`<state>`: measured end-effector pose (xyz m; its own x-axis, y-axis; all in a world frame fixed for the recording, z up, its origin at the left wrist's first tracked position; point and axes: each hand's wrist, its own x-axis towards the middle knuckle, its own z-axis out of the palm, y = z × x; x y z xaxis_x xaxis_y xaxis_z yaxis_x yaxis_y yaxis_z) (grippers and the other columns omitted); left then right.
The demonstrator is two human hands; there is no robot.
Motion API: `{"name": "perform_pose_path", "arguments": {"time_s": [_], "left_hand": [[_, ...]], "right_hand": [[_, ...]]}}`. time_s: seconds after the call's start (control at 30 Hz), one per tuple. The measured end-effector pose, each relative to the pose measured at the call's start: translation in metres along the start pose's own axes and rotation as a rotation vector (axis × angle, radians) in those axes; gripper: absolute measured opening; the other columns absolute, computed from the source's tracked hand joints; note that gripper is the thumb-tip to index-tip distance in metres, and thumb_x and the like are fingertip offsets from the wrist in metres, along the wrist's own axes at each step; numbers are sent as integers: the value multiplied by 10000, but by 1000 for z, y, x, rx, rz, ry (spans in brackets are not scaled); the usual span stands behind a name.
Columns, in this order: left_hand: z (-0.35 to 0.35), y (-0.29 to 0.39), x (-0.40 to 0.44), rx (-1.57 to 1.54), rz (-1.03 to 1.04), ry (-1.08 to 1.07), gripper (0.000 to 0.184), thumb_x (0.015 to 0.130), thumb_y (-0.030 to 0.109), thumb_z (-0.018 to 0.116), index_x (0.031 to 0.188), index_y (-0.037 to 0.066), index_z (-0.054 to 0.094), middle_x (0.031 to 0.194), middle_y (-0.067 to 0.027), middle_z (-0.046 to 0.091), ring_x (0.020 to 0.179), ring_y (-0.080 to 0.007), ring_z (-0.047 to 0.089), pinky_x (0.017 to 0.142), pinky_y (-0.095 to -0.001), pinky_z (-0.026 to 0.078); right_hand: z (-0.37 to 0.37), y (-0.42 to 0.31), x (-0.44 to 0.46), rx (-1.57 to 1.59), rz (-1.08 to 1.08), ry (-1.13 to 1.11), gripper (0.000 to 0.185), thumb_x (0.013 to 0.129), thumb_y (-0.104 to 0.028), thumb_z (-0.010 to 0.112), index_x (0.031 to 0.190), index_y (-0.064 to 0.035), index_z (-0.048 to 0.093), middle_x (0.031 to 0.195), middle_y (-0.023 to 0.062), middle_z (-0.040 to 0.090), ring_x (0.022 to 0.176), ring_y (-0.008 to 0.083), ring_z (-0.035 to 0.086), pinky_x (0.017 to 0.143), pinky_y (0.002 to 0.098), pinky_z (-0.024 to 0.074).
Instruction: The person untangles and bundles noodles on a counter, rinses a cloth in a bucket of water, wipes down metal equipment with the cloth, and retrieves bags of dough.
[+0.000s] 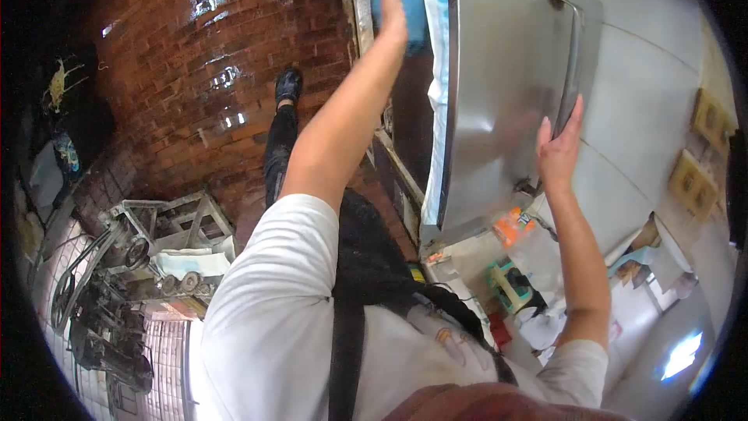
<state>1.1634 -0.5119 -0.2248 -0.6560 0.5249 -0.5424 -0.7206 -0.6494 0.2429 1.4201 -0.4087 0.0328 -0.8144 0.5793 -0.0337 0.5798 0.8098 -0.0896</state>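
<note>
My left hand (393, 12) reaches up to the inner side of a steel cabinet, with a crumpled blue cloth (413, 12) under it. The fingers are blurred but look pressed onto the cloth. A steel door (499, 70) stands open, its pale rubber seal (438, 93) running along the near edge. On the door's outer face, my right hand (561, 152) is around the lower part of the long metal handle (575, 54), thumb apart from the fingers. The cabinet's frame (401, 183) looks stained and worn.
A wet red brick floor (206, 54) lies to the left, with a black shoe (288, 86) on it. A machine with a metal frame (175, 226) stands at lower left. An orange packet (513, 226) and a green-and-white item (510, 284) sit by the wall.
</note>
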Motion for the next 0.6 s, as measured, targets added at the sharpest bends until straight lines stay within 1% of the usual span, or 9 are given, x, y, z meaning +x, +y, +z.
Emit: {"name": "perform_pose_path", "arguments": {"time_s": [0.03,0.1,0.2,0.3,0.4,0.43,0.47,0.5,0.6], "left_hand": [[17,0,-22,9,107,-148,603,922,519,552,1319,66,583,1238,-63,654,1065,-236,637,971,-369,478],[7,-12,-32,-10,251,-307,654,944,522,522,1401,57,478,1387,-72,497,1235,-235,469,1070,-373,328],[-58,-41,19,-11,379,-327,748,976,528,477,1525,44,321,1612,-86,260,1489,-233,217,1219,-379,104],[-56,-36,27,59,209,-115,665,977,568,439,1430,82,433,1402,-91,446,1276,-235,407,1102,-408,279],[-51,-38,29,124,27,108,623,978,609,402,1335,119,544,1192,-97,632,1064,-237,597,984,-436,455],[-1,-12,-18,32,-66,121,631,986,589,395,1431,149,477,1342,-98,559,1256,-232,503,1103,-411,356],[14,-12,-34,3,37,8,606,1000,545,395,1413,114,495,1326,-80,574,1215,-219,529,1086,-372,370],[25,-11,-54,-25,95,-88,611,999,545,394,1413,107,495,1333,-85,569,1220,-228,526,1089,-379,367],[11,-29,-127,-45,54,-135,627,994,544,390,1410,86,493,1357,-99,554,1234,-254,519,1099,-400,359]], "right_hand": [[1,1,1,7,-8,2,725,916,-60,594,1518,14,197,1420,283,450,1296,422,473,1073,431,401],[1,2,5,16,-30,11,744,902,-62,610,1520,8,203,1391,306,454,1269,443,478,1061,452,406],[-3,-4,10,-28,-72,31,734,905,-58,599,1519,12,203,1395,309,450,1270,442,478,1068,452,401],[-3,-6,12,0,-26,2,725,905,-45,584,1519,11,203,1410,312,436,1292,445,461,1079,449,394],[1,-1,14,-19,-80,38,724,901,-26,570,1521,12,197,1421,319,424,1303,449,451,1081,447,392],[4,-1,16,-3,-66,28,720,903,-30,566,1520,13,197,1424,319,423,1306,451,448,1083,446,390],[3,-1,19,10,-49,16,717,905,-34,563,1520,15,197,1427,319,421,1309,453,444,1085,446,388],[1,-1,19,19,-26,-4,713,908,-37,559,1519,16,196,1429,319,419,1312,455,441,1087,446,386],[4,3,17,-85,-58,30,660,920,-39,535,1499,19,225,1433,226,475,1310,401,472,1083,428,390]]}}
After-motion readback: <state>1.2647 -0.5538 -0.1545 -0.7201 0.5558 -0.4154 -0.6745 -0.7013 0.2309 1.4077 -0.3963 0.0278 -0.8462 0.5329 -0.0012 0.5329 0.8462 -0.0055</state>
